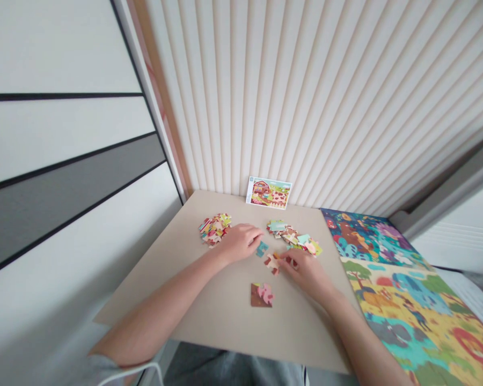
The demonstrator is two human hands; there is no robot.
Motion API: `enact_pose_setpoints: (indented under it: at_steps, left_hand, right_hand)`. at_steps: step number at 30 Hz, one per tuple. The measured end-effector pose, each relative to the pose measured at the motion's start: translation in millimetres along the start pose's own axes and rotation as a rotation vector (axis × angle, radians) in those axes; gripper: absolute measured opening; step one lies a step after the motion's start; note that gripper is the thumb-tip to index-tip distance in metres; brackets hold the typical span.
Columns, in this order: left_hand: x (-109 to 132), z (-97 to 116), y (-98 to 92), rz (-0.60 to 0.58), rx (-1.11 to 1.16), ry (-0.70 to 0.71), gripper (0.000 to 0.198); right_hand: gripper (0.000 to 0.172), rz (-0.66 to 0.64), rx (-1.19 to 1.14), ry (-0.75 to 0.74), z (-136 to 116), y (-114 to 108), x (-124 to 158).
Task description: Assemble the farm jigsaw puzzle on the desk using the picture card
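Note:
My left hand [241,241] is closed, its fingertips at the edge of a teal puzzle piece [261,249]. To its right, my right hand [306,266] has thumb and fingers pinched on a cream-and-brown puzzle piece [272,264] with a bit of orange beside it. The fingers partly cover this piece. Nearer to me lies a small joined section [261,295] in brown and pink, apart from both hands. Behind the left hand is a heap of loose puzzle pieces [214,229]. A second spread of pieces [292,236] lies just beyond the right hand.
A farm picture card [269,193] leans against the pleated wall panel [265,96] at the back of the beige table [209,316]. Two assembled puzzles, one dark blue [370,236] and one yellow [422,316], lie along the right side. White panelling [64,225] stands at left.

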State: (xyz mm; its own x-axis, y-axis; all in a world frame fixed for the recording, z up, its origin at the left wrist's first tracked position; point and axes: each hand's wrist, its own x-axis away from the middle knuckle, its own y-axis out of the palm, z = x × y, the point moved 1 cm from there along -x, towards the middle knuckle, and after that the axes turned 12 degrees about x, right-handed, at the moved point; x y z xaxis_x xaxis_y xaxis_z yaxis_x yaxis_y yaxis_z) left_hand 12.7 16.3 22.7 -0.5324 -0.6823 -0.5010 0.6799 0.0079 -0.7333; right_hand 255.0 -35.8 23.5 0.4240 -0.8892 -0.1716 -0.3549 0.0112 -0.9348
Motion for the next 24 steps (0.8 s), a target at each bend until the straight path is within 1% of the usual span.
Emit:
enact_pose_setpoints:
  at_steps: [2,4,6,7,8,9,12,13,15,18,20,22,24]
  left_hand:
    - [0,8,-3.9,-0.094,-0.092,0.081,0.023]
    - [6,16,-6.4,-0.22,-0.136,0.184,0.026]
    - [17,25,-6.4,-0.371,-0.111,0.307,0.027]
    - [23,30,-5.7,-0.441,-0.076,0.36,0.028]
    - [30,33,-4.7,-0.506,-0.029,0.397,0.029]
    - [37,36,-3.7,-0.549,0.017,0.397,0.034]
    - [50,38,-3.7,-0.544,0.101,0.301,0.048]
    - [52,37,-4.9,-0.534,0.11,0.273,0.049]
    - [53,33,-8.8,-0.535,0.118,0.242,0.045]
    - [53,27,-14.3,-0.543,0.136,0.208,0.041]
    - [53,27,-14.2,-0.523,0.133,0.193,0.049]
    - [54,31,-10.0,-0.502,0.131,0.2,0.059]
    - [54,38,-3.3,-0.501,0.126,0.226,0.061]
  right_hand:
    - [0.026,-0.021,-0.007,-0.069,0,2,1]
    - [0.03,-0.042,0.003,-0.114,2,6,2]
    - [0.032,-0.052,0.019,-0.137,4,10,3]
    - [0.031,-0.05,0.025,-0.142,5,12,3]
    - [0.028,-0.043,0.03,-0.143,6,13,3]
    - [0.026,-0.035,0.034,-0.144,6,14,3]
    - [0.026,0.008,0.045,-0.142,5,14,3]
    - [0.027,0.026,0.049,-0.14,5,14,3]
    - [0.029,0.059,0.056,-0.137,4,15,3]
    - [0.03,0.08,0.07,-0.14,3,17,1]
    - [0.03,0.078,0.082,-0.137,2,19,0]
    - [0.03,0.08,0.093,-0.13,2,20,0]
    - [0.03,0.08,0.097,-0.126,1,21,-1]
